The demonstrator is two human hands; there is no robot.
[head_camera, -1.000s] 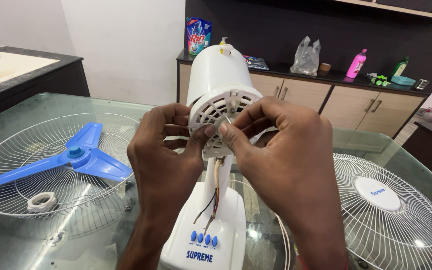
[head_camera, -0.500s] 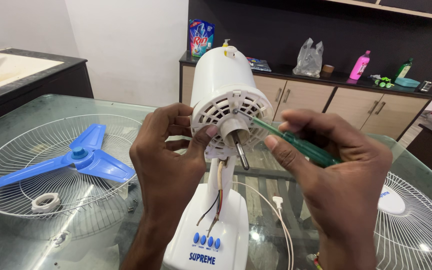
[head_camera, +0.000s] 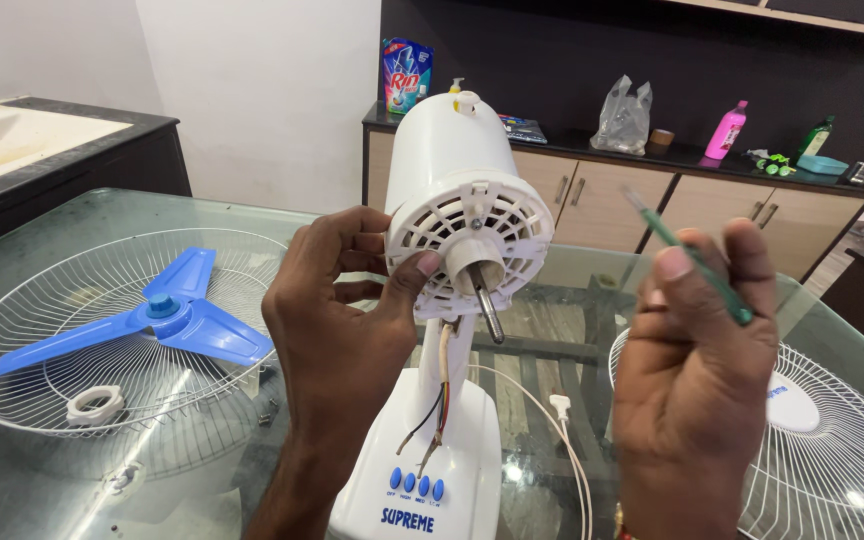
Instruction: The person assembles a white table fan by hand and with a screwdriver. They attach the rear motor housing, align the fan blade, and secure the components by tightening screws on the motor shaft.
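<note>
White plastic motor housing (head_camera: 457, 190) of a stripped table fan stands upright on the glass worktop (head_camera: 42, 480); rigid, light, top-heavy on its stand (head_camera: 422, 450), best gripped at the vented front rim. Bare steel shaft (head_camera: 489, 315) is smooth and slippery. Left hand (head_camera: 337, 300) is curled on the rim, thumb pressed to the grille. Right hand (head_camera: 692, 350) pinches a thin green screwdriver (head_camera: 697, 262), held clear. Blue blade (head_camera: 142, 318) lies in a wire guard (head_camera: 12, 390); second guard (head_camera: 832, 450) lies at right.
</note>
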